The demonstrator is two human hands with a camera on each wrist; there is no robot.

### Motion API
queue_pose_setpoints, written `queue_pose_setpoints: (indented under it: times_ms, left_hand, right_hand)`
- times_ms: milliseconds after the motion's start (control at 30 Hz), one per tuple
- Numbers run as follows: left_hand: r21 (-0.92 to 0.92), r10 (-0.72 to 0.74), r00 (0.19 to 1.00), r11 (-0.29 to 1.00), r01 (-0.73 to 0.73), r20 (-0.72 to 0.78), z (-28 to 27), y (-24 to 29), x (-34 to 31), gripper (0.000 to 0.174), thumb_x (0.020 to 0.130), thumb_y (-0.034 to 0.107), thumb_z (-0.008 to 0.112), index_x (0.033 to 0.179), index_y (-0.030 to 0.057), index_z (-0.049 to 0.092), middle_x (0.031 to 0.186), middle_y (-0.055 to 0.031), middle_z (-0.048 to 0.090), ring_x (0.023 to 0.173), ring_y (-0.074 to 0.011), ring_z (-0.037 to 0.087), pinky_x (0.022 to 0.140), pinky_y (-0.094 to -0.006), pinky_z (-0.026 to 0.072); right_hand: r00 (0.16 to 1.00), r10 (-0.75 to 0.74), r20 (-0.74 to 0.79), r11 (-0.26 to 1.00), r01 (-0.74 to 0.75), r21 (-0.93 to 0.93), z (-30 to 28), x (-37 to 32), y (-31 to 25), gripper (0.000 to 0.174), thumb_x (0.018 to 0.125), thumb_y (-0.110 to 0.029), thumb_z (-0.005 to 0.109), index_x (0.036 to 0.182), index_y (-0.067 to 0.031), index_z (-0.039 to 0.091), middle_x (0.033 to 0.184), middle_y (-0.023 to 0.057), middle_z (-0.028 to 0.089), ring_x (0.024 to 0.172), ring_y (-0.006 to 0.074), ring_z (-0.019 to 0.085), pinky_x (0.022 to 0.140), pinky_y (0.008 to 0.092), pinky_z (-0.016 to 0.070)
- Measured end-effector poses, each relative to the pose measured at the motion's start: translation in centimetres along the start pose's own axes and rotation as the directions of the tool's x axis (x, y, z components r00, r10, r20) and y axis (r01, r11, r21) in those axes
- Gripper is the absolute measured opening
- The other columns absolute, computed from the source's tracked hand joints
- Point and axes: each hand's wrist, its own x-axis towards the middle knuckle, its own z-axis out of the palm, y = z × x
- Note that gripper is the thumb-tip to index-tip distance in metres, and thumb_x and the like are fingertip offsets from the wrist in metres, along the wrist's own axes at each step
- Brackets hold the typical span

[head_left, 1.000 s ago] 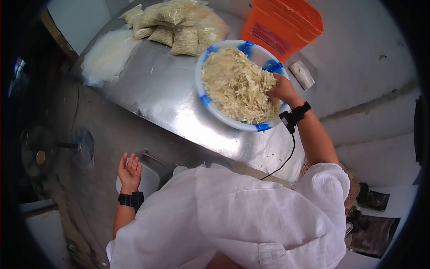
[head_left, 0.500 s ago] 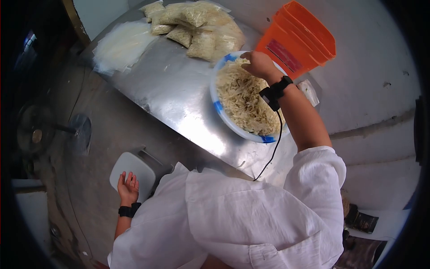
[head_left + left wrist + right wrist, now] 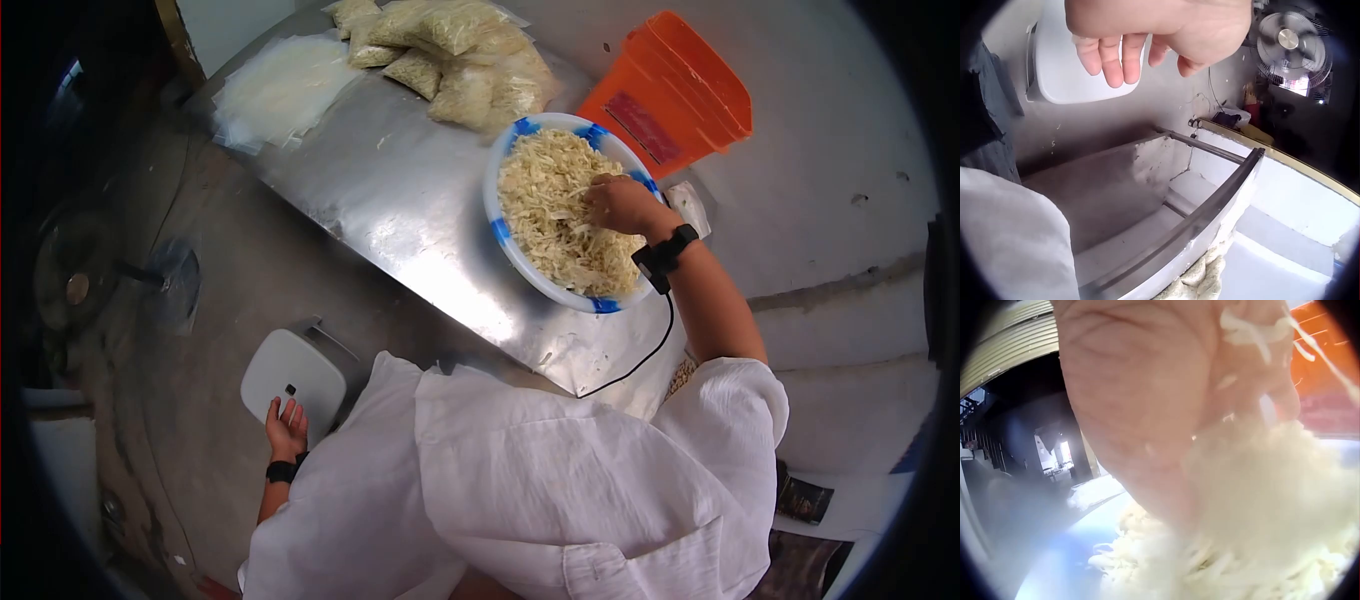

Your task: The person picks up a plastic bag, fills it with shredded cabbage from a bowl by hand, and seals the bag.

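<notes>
Under the right hand (image 3: 628,207) lie pale shreds (image 3: 560,195), touching it.

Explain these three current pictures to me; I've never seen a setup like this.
There is no machine here: a person works bare-handed, wearing cameras. The large view comes from the head, looking down; the other two come from the left and right wrists.

On the metal table stand a blue-and-white bowl of pale shreds, filled bags, a stack of flat clear sheets or bags and an orange container. The right hand is in the bowl, its fingers around some shreds. The left hand hangs away from the table, open and holding nothing.
</notes>
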Motion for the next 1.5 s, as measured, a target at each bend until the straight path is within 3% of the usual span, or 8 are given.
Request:
queue_pose_setpoints:
  times_ms: [200,433,700,767,833,900,1067,1500]
  left_hand:
    - [0.102,-0.024,1.000,0.995,0.023,0.009,1.2,0.5,1.8,0.045,0.084,0.044,0.054,0.124,0.0256,0.045,0.110,0.0012,0.054,0.099,-0.0167,0.049,0.082,-0.0324,0.0337]
    - [0.192,0.038,0.992,0.979,-0.062,0.122,3.5,2.6,1.4,0.050,0.085,0.044,0.053,0.129,0.0215,0.042,0.111,-0.0005,0.052,0.100,-0.0173,0.048,0.083,-0.0325,0.0333]
    - [0.162,0.092,0.995,0.982,-0.098,0.045,0.5,0.6,0.4,0.055,0.087,0.044,0.048,0.134,0.0197,0.034,0.115,-0.0029,0.050,0.102,-0.0179,0.046,0.083,-0.0336,0.0354]
    - [0.170,0.097,0.995,0.980,-0.102,0.033,-1.2,-0.3,0.6,0.057,0.087,0.045,0.047,0.135,0.0182,0.032,0.116,-0.0036,0.050,0.102,-0.0184,0.047,0.082,-0.0344,0.0369]
    - [0.165,0.079,0.996,0.984,-0.072,-0.033,-3.2,-1.1,1.0,0.059,0.087,0.046,0.047,0.136,0.0166,0.032,0.116,-0.0038,0.050,0.102,-0.0192,0.048,0.083,-0.0354,0.0374]
    - [0.119,0.083,0.995,0.990,-0.077,-0.053,-4.8,-1.9,1.5,0.060,0.087,0.046,0.047,0.136,0.0159,0.030,0.116,-0.0042,0.050,0.103,-0.0198,0.048,0.085,-0.0368,0.0377]
    - [0.128,0.077,0.994,0.989,-0.067,-0.074,-5.4,-2.1,0.2,0.059,0.087,0.044,0.047,0.137,0.0163,0.030,0.114,-0.0037,0.050,0.100,-0.0195,0.049,0.087,-0.0388,0.0378]
    - [0.082,0.113,0.988,0.991,-0.105,-0.102,-6.3,-3.4,5.6,0.056,0.087,0.035,0.054,0.132,0.0091,0.035,0.103,-0.0125,0.053,0.089,-0.0269,0.054,0.075,-0.0381,0.0489]
  right_hand:
    - [0.968,0.245,-0.056,0.958,-0.232,0.170,-0.5,-6.1,-0.9,0.060,0.065,-0.012,0.070,0.123,-0.0192,0.053,0.138,0.0156,0.037,0.114,0.0335,0.048,0.099,0.0350,0.0377]
    - [0.990,0.000,-0.140,0.995,-0.014,-0.094,3.1,-5.8,-3.2,0.046,0.077,-0.007,0.058,0.121,-0.0212,0.055,0.138,0.0119,0.037,0.114,0.0281,0.049,0.098,0.0389,0.0367]
    - [0.945,0.186,-0.269,0.981,-0.193,-0.001,5.2,0.7,6.2,0.035,0.084,-0.014,0.047,0.117,-0.0205,0.058,0.137,0.0167,0.038,0.104,0.0332,0.055,0.090,0.0346,0.0431]
    - [0.874,0.424,-0.237,0.870,-0.320,0.375,3.3,1.5,6.0,0.034,0.084,-0.013,0.046,0.115,-0.0187,0.059,0.132,0.0173,0.043,0.102,0.0336,0.055,0.088,0.0362,0.0448]
    - [0.916,0.347,-0.199,0.927,-0.367,-0.074,2.1,2.7,7.1,0.033,0.083,-0.012,0.047,0.113,-0.0144,0.060,0.121,0.0171,0.051,0.099,0.0315,0.056,0.085,0.0382,0.0457]
    - [0.899,0.336,-0.281,0.931,-0.362,-0.044,0.9,4.3,6.8,0.033,0.079,-0.011,0.051,0.110,-0.0107,0.061,0.112,0.0162,0.055,0.096,0.0312,0.057,0.083,0.0396,0.0461]
    - [0.975,-0.019,-0.221,0.994,0.042,0.100,0.0,9.9,3.3,0.050,0.071,-0.005,0.052,0.120,-0.0132,0.054,0.128,0.0137,0.048,0.113,0.0351,0.047,0.097,0.0387,0.0381]
    - [0.943,0.197,0.269,0.959,-0.243,0.149,-1.3,-1.2,1.9,0.038,0.065,-0.006,0.062,0.101,-0.0153,0.067,0.116,0.0154,0.055,0.107,0.0320,0.052,0.089,0.0381,0.0422]
